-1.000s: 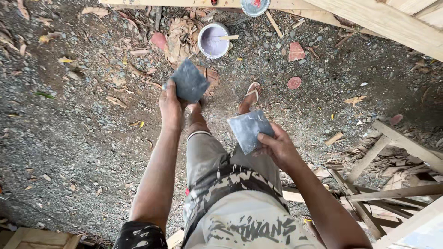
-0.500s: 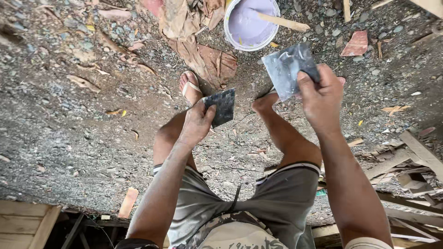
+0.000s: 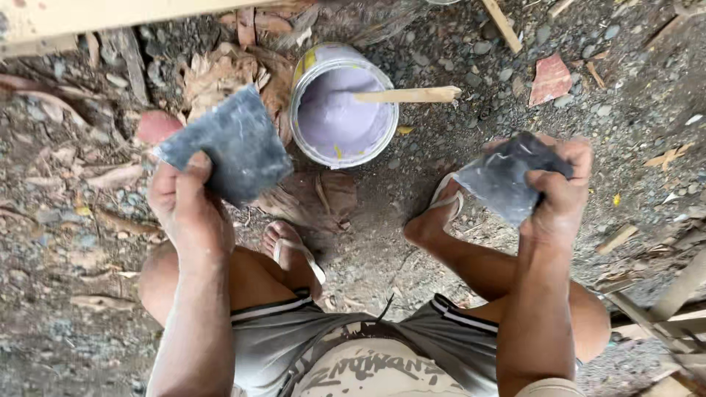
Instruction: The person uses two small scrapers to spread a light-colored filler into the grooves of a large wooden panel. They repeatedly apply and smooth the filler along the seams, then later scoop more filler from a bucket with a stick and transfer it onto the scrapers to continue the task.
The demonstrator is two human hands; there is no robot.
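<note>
grey gravel, a can of lilac paint, two dark scrapers in hand

gravel ground [image 3: 88, 309], grey and strewn with dry leaves and wood chips, fills the view from the head camera. a pale wooden plank [image 3: 110, 18] crosses the upper left corner. the person squats over it in grey shorts, both feet in sandals planted on the stones. between and just beyond the feet stands an open paint can [image 3: 343, 104], round, holding a pale lilac paint; a flat wooden stir stick [image 3: 412, 95] rests in it, its end poking out over the right rim. the left hand [image 3: 187, 209] is clenched round the lower edge of a dark grey flat scraper blade [image 3: 228, 151], held up just left of the can. the right hand [image 3: 559, 187] grasps a second dark scraper [image 3: 500, 180], fingers curled over its top, well to the right of the can. a reddish shard [image 3: 550, 77] lies on the gravel beyond the right hand.
</note>
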